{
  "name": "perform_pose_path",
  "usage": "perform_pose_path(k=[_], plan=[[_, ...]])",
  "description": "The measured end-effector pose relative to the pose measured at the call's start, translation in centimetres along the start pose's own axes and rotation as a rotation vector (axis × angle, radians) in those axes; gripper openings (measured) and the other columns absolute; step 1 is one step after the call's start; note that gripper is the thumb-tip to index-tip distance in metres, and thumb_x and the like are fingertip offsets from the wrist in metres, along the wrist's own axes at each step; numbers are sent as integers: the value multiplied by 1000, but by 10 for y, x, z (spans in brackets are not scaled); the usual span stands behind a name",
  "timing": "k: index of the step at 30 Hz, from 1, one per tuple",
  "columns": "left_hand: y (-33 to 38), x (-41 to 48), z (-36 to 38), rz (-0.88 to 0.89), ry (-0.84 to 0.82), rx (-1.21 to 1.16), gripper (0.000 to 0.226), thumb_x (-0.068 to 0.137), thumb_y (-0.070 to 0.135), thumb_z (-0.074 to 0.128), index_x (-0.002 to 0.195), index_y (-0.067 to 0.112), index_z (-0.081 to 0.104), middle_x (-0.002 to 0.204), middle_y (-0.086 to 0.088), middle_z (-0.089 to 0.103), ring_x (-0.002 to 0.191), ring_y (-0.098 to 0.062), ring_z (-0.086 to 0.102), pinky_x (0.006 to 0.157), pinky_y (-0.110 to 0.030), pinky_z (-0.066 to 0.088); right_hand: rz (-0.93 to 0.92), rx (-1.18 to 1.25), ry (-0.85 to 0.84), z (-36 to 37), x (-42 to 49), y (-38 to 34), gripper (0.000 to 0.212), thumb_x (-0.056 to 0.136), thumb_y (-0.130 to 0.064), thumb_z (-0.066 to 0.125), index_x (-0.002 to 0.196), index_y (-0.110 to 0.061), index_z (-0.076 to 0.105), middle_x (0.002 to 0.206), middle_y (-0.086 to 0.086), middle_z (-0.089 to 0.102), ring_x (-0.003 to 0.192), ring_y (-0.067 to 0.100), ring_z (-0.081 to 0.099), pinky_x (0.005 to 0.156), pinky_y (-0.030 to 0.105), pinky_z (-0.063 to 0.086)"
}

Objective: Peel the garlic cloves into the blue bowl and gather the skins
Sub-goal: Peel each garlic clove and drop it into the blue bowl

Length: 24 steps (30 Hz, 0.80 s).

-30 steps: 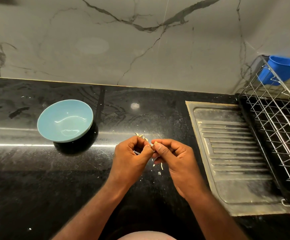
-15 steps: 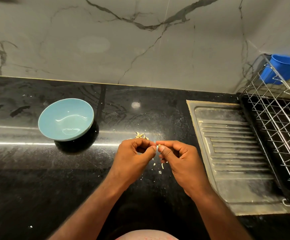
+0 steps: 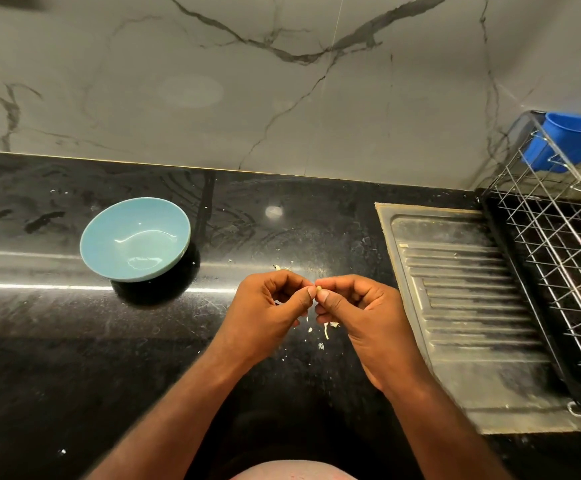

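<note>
A small pale garlic clove [image 3: 318, 290] is pinched between the fingertips of both hands above the black counter. My left hand [image 3: 271, 308] grips it from the left with curled fingers, and my right hand [image 3: 356, 306] pinches it from the right with thumb and forefinger. The blue bowl [image 3: 135, 239] stands to the left of my hands, apart from them, and looks empty. Thin white garlic skins [image 3: 326, 330] lie scattered on the counter below my hands, and more bits [image 3: 279, 268] show just beyond my left hand.
A steel sink drainboard [image 3: 469, 306] is set into the counter at the right. A wire dish rack [image 3: 559, 265] stands beyond it with a blue plastic cup [image 3: 569, 142] on its rim. The marble wall [image 3: 282, 81] backs the counter.
Both hands stayed together over the same spot, working the clove; my right thumb shifted slightly and a little more of the clove shows between the fingertips.
</note>
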<state>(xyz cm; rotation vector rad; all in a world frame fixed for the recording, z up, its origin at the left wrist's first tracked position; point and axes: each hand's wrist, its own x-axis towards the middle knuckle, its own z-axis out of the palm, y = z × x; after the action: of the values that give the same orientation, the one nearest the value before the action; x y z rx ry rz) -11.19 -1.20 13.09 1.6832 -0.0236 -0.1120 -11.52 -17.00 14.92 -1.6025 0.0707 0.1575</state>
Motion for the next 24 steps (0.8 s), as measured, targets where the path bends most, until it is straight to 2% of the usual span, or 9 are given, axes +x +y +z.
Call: perform_pose_path(k=[4, 8, 11, 15, 24], plan=[[1, 0, -1, 10, -10, 27, 8, 90, 17, 68, 92, 12, 75, 80, -4, 73, 74, -22, 68, 62, -26, 57, 4, 14, -10, -1, 0, -2, 20, 76, -24, 72, 92, -14, 76, 83, 5, 76, 78, 20, 73, 66, 25, 58], [2, 0, -3, 20, -27, 35, 10, 90, 18, 67, 92, 11, 75, 80, -4, 73, 73, -24, 68, 64, -29, 59, 23, 70, -5, 1, 0, -3, 22, 76, -17, 74, 96, -9, 74, 82, 8, 76, 76, 22, 73, 65, 26, 59], [2, 1, -4, 10, -41, 14, 10, 90, 18, 67, 92, 10, 74, 79, -6, 73, 72, -25, 68, 62, -27, 57, 15, 78, -2, 1, 0, -5, 27, 71, -21, 75, 93, -5, 72, 77, 9, 74, 70, 22, 71, 63, 26, 59], [2, 1, -5, -20, -54, -58, 8, 90, 12, 68, 91, 7, 74, 78, -9, 72, 68, -18, 67, 61, -22, 53, 10, 35, -34, 0, -1, -7, 26, 73, -20, 74, 93, -4, 74, 77, 10, 75, 69, 22, 71, 63, 27, 58], [8, 0, -2, 6, 56, -79, 6, 87, 8, 70, 83, 9, 73, 71, -5, 72, 61, -12, 65, 57, -20, 52, 7, 107, -16, 8, 0, -12, 25, 71, -19, 74, 91, -3, 75, 77, 13, 75, 66, 22, 71, 63, 28, 60]])
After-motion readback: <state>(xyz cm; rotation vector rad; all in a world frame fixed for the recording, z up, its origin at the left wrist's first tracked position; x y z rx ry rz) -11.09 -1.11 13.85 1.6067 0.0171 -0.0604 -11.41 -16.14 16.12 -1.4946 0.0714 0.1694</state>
